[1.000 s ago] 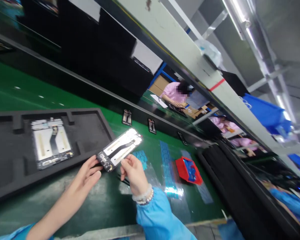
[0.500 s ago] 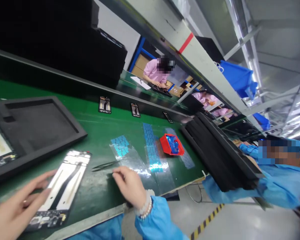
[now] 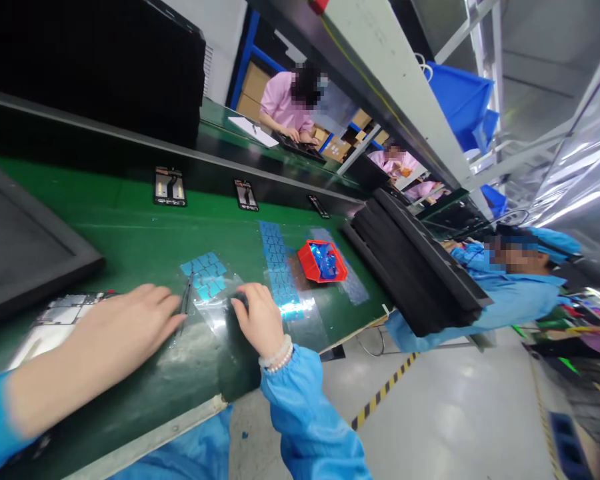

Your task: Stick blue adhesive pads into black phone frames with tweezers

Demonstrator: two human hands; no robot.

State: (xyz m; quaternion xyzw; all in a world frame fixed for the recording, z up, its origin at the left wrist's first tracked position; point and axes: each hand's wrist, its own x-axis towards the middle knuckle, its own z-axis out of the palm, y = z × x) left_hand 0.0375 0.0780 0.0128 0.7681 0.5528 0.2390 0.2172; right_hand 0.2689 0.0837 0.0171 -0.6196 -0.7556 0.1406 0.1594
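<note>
My left hand (image 3: 135, 323) reaches across a phone body (image 3: 55, 327) lying on the green bench and covers part of it. Its fingertips are closed on thin dark tweezers (image 3: 185, 297), whose points stand over light-blue die-cut stickers (image 3: 207, 279). Those stickers sit on a clear film sheet (image 3: 220, 320). With thumb and forefinger bent together, my right hand (image 3: 260, 320) is at the right side of that sheet and appears to pinch it; the exact contact is hidden. A longer blue sticker strip (image 3: 279, 263) lies just beyond the right hand.
A red bin (image 3: 307, 263) holds crumpled blue film. Dark foam trays stand at left (image 3: 25, 247) and right (image 3: 410, 267). Several phone parts, such as one frame (image 3: 170, 187), lie along the back ledge. A co-worker in blue (image 3: 510, 280) is at the right.
My left hand has left the phone body and moved right to the tweezers, which have gone from lying flat to pointing at the stickers. The view has turned, shifting the bench leftward.
</note>
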